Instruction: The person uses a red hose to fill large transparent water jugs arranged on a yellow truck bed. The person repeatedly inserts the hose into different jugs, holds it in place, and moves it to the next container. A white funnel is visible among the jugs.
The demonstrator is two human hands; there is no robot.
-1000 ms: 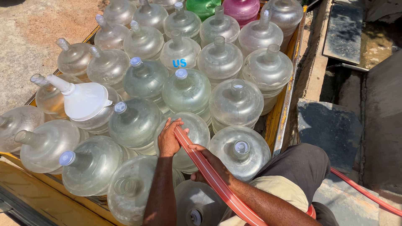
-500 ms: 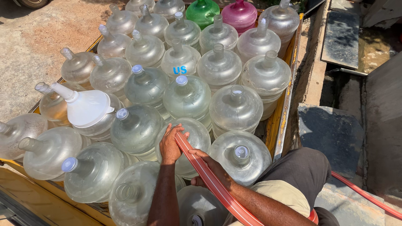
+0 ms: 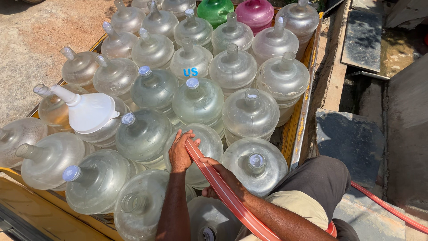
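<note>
- Whole yellow cart bed [image 3: 296, 129] is packed tight with big clear water jugs, necks up or leaning, all touching each other. Can't really tell how full any of them are; they look mostly see-through.
- Left hand [image 3: 180, 151] is curled over the mouth of one clear jug [image 3: 207, 145] in the front row, fingers wrapped around the end of a flat red hose [image 3: 225, 192] right at that neck.
- Right hand [image 3: 223, 178] sits just behind it, closed around the same hose, which runs back along the forearm and off to the right over the pavement.
- Jug just right of that one has a blue-white cap [image 3: 256, 159]; a few others in the middle carry pale blue caps too, the rest look open.
- White funnel [image 3: 87, 109] is stuck upside down on a jug at the left, spout pointing up and left.
- One jug near the middle has short blue lettering [image 3: 191, 72] on its shoulder.
- Back row: one green jug [image 3: 215, 10] and a pink jug [image 3: 255, 11] side by side, the only coloured ones.
</note>
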